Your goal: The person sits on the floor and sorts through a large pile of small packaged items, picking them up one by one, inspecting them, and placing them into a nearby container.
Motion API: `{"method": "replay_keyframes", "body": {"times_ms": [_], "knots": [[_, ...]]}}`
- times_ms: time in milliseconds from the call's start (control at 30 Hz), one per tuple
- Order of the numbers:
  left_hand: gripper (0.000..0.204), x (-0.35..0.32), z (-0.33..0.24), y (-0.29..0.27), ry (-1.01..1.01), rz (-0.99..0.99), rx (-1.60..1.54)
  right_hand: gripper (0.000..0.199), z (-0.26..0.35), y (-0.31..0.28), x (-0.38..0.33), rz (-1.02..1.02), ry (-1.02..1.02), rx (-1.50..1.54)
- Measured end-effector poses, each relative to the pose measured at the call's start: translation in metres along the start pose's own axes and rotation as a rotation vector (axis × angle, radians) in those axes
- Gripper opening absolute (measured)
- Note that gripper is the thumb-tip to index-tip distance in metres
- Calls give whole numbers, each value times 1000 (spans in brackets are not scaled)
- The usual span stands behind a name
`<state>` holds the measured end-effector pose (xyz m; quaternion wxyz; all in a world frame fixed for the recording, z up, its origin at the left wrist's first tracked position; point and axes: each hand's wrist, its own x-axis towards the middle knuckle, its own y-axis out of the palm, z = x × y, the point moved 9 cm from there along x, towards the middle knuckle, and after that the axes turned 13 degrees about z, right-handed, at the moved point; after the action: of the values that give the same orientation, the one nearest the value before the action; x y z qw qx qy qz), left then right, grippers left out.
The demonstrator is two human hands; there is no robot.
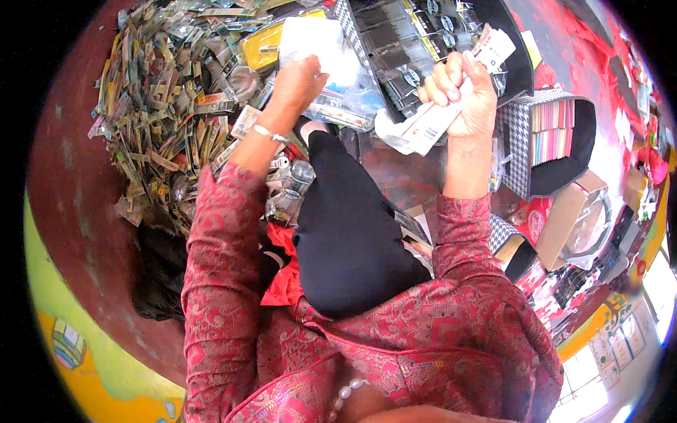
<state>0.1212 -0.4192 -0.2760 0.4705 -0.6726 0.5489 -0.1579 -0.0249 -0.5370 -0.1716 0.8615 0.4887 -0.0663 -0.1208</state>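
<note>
My left hand (300, 79) is closed at the lower edge of a bright white sheet (321, 44), its fingertips partly hidden. The sheet lies over a clear plastic bag (356, 106) with flat items inside. Raised at the upper right, my right hand (462, 90) makes a fist round a bunch of white printed paper strips (430, 128), whose ends stick out above and below. Just beyond it stands a black-lined checked box (402, 53) filled with dark flat packets. My left forearm passes beside a large heap of slim printed packets (180, 106).
A checked box (518, 148) at the right holds rows of coloured cards (552, 132). Nearer me are an open cardboard box (568, 218) and a clear plastic wrap with a ring shape. A yellow pack (262, 46) lies beside the heap. My black-clad leg (352, 233) extends between my arms.
</note>
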Motion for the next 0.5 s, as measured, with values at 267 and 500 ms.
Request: {"method": "replay_keyframes", "body": {"times_ms": [267,500], "knots": [[36,-41,24,-36,-283,-61,-289,13,-15,-3,48,-349,-298,-647],[19,-51,40,-6,-299,17,-874,22,-60,15,51,-290,-349,-867]]}}
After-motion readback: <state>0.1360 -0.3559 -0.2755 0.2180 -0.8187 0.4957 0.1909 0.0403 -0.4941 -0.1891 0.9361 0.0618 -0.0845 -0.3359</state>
